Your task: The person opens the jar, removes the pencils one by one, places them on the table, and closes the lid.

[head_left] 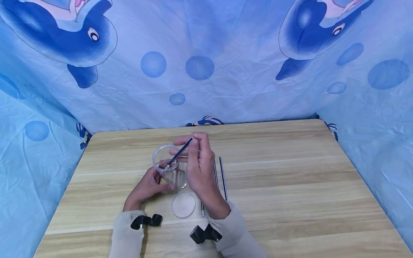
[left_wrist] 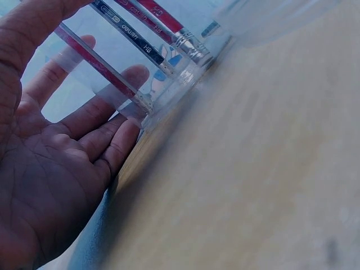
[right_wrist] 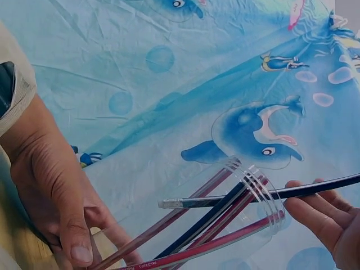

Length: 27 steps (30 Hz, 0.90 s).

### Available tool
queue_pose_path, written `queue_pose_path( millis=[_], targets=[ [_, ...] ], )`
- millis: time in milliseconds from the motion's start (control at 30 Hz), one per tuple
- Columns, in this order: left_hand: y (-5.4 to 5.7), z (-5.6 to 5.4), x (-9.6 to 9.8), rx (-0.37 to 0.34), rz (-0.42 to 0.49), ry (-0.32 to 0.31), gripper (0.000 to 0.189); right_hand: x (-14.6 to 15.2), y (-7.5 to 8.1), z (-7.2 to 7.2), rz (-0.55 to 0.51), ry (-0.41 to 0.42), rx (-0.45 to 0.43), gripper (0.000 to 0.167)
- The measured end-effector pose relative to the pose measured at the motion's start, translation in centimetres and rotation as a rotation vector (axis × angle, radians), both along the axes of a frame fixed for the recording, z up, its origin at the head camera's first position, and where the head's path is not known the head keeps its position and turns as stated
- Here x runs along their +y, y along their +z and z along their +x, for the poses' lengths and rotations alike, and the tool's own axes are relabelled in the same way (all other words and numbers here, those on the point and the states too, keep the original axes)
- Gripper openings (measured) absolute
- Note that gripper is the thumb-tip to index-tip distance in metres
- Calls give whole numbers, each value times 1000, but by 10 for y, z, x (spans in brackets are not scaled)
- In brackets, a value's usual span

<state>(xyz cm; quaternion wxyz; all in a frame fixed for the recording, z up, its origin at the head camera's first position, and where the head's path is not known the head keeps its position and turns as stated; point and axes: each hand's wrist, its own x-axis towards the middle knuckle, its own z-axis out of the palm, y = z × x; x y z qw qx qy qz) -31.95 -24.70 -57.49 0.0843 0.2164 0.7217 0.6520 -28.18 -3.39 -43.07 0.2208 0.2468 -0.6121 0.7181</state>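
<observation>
My left hand [head_left: 146,190] holds a clear plastic jar [left_wrist: 185,84] around its side, thumb in front and fingers behind. Inside the jar stand several pencils, red ones [left_wrist: 112,73] and a dark one [left_wrist: 132,36], leaning against the wall. Between thumb and fingers, my right hand [head_left: 201,170] pinches a dark blue pencil [head_left: 180,151] slanting down through the jar's open mouth. In the right wrist view, the eraser end [right_wrist: 171,202] of this pencil is within the jar. A round clear lid [head_left: 183,205] lies on the table near the left hand.
Two dark pencils [head_left: 223,177] lie beside the right forearm, and another pencil's end [head_left: 202,210] shows near the right wrist. The wooden table [head_left: 290,179] reaches back to a blue curtain [head_left: 226,100] printed with dolphins.
</observation>
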Motion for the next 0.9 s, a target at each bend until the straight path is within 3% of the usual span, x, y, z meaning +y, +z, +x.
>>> queue_pose_path(
  millis=[333,600,900],
  targets=[
    [-2,-2,0,30,15,-21,79,0,-3,-5,-1,-3,-4,16],
    [0,-2,0,10,9,-10,78,-3,-4,-5,-7,-31,-33,35],
    [-1,-2,0,23,9,-17,78,-3,-4,-6,-13,-43,-40,41]
  ],
)
